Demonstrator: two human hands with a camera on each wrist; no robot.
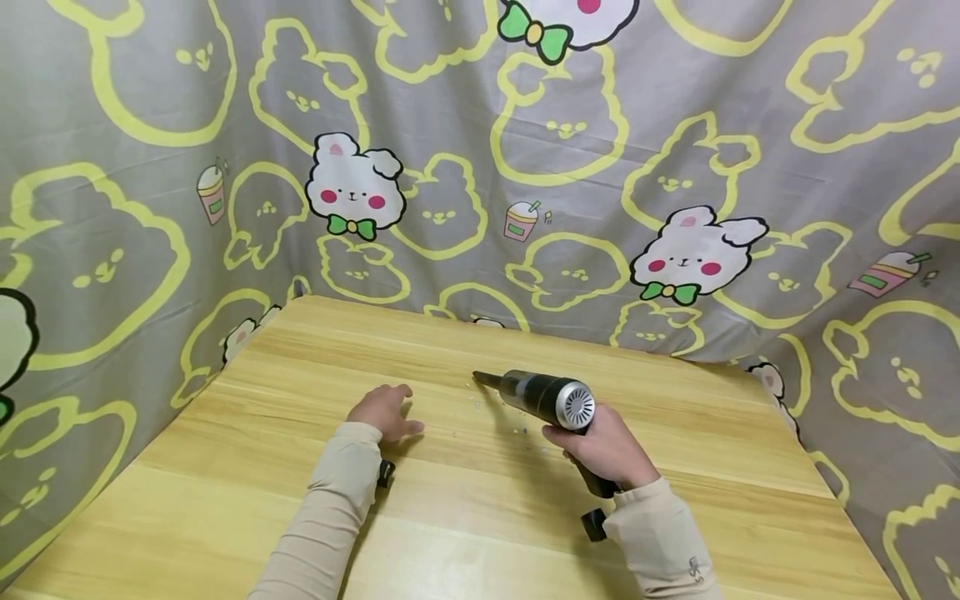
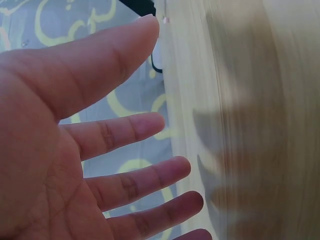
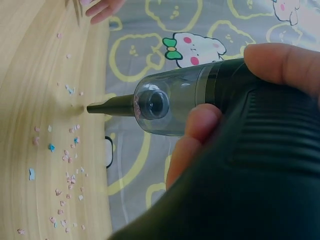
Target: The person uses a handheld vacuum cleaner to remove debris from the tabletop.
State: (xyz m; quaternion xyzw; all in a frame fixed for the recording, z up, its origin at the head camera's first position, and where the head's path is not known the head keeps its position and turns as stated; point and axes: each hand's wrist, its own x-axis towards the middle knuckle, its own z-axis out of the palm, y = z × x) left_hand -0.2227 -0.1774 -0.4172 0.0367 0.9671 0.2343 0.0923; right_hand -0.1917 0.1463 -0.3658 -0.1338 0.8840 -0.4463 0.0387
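Observation:
My right hand grips the handle of a black handheld vacuum cleaner with a silver vented end. Its narrow nozzle points down at the wooden table, close to scattered paper scraps in pink, blue and white. Some pink bits show inside the clear dust cup near the nozzle's base. To the left of the vacuum, my left hand hovers low over the tabletop with its fingers spread. In the left wrist view nothing lies in that hand's palm.
The light wooden table spreads beneath both hands. A grey curtain with yellow outlines and white rabbits hangs along its back and sides. Each wrist wears a small black camera.

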